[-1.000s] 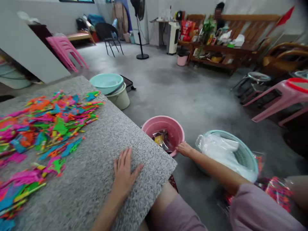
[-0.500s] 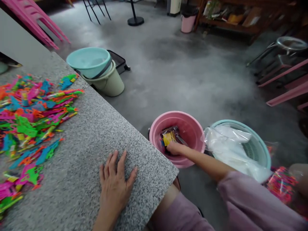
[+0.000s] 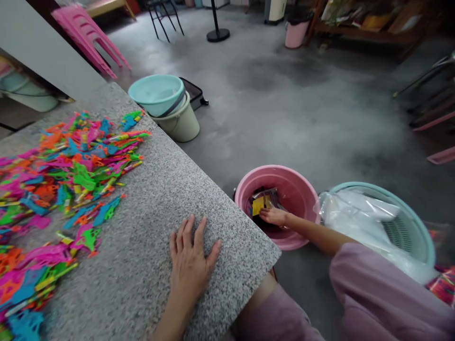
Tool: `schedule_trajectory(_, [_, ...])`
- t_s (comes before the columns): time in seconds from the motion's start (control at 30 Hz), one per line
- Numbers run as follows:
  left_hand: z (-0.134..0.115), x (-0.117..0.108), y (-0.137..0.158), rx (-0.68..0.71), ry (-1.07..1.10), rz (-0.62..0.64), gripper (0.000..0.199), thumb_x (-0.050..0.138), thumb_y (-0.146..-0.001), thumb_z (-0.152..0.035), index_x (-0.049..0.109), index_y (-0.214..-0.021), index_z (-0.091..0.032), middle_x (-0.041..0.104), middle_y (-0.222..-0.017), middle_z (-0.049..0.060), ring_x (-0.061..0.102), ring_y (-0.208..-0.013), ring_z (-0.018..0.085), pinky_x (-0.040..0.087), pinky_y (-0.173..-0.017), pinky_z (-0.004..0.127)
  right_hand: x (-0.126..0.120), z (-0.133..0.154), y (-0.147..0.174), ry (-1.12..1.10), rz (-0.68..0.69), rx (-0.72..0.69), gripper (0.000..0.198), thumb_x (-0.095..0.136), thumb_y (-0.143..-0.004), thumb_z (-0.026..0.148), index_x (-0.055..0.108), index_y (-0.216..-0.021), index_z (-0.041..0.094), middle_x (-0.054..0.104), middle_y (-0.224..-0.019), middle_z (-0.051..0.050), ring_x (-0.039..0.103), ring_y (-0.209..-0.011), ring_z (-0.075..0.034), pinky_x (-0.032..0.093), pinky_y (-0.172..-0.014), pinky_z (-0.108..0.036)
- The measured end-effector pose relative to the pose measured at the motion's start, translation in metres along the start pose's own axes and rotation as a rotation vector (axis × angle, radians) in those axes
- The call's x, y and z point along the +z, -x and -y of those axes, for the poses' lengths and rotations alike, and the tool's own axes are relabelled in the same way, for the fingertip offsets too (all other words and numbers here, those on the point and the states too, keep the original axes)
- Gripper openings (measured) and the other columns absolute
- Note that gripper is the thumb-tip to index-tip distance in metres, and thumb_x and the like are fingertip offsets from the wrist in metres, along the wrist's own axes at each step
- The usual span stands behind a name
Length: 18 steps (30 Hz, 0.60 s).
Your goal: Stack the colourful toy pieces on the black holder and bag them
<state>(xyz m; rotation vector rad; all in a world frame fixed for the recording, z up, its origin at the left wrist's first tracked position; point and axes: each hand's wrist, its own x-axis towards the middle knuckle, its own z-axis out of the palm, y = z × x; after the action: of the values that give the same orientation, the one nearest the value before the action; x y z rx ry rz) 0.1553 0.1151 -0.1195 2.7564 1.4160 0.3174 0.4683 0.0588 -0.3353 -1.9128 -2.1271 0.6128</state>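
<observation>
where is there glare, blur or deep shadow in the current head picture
Head view: pale sheen on the grey floor and glints on the whitish plastic; head view: dark patch in the pink basin below the right hand, shadow or contents, unclear; head view: plastic pieces slightly soft, left hand clearer; head view: upper right corner dim.
</observation>
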Motion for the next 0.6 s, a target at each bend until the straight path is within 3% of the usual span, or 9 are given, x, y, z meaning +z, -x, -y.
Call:
schedule_trajectory(0.13, [-0.002,0.000,-0.001,0.002,0.005,-0.011,0.055,0.046,-0.094,-0.047,0.044,-0.142,-0.019,0.041,-0.149,0.016,0.034,-0.140,0.034,0.022,-0.115,0.058,-0.044,-0.011,0.019,-0.040,-0.181,0.174,0.029,0.046,-0.091,0.025,0.066,-0.111,0.017,0.072,-0.104,-0.011,0.068,-0.093,-0.019,0.052,-0.084,-0.031])
schedule_trajectory(0.23, [-0.003,0.000,-0.002,-0.002,0.016,-0.031,0.056,0.046,-0.095,-0.047,0.045,-0.142,-0.018,0.042,-0.148,0.016,0.035,-0.140,0.034,0.022,-0.115,0.058,-0.074,-0.010,0.041,-0.164,-0.438,0.370,0.035,0.044,-0.093,0.039,0.067,-0.101,0.014,0.073,-0.087,-0.010,0.068,-0.074,-0.022,0.052,-0.070,-0.032])
schedule_trajectory(0.33, [-0.005,-0.001,-0.002,-0.004,0.065,-0.040,0.055,0.046,-0.094,-0.047,0.046,-0.141,-0.018,0.044,-0.147,0.016,0.035,-0.139,0.034,0.021,-0.115,0.058,-0.098,0.004,0.059,-0.247,-0.625,0.438,0.032,0.047,-0.092,0.040,0.068,-0.100,0.016,0.073,-0.091,-0.010,0.068,-0.078,-0.022,0.052,-0.074,-0.033])
schedule_trajectory(0.47, [-0.005,-0.001,-0.002,0.007,0.132,-0.066,0.056,0.044,-0.095,-0.048,0.047,-0.140,-0.016,0.043,-0.147,0.019,0.034,-0.139,0.036,0.019,-0.114,0.062,-0.118,0.032,0.070,-0.305,-0.591,0.341,0.022,0.056,-0.086,0.028,0.069,-0.102,0.021,0.072,-0.108,-0.008,0.066,-0.102,-0.022,0.049,-0.092,-0.033])
schedule_trajectory(0.53, [-0.005,0.002,-0.004,0.012,0.168,-0.081,0.056,0.044,-0.095,-0.048,0.047,-0.140,-0.014,0.041,-0.148,0.022,0.033,-0.140,0.038,0.017,-0.113,0.064,-0.128,0.046,0.072,-0.344,-0.562,0.360,0.016,0.062,-0.081,0.028,0.071,-0.092,0.020,0.074,-0.098,-0.007,0.067,-0.094,-0.022,0.051,-0.088,-0.033])
schedule_trajectory(0.6, [-0.004,0.003,-0.004,0.022,0.208,-0.093,0.057,0.047,-0.093,-0.047,0.047,-0.139,-0.013,0.043,-0.146,0.023,0.036,-0.138,0.039,0.019,-0.112,0.064,-0.145,0.061,0.077,-0.344,-0.617,0.423,0.020,0.060,-0.083,0.034,0.070,-0.085,0.017,0.073,-0.085,-0.008,0.067,-0.081,-0.022,0.052,-0.079,-0.034])
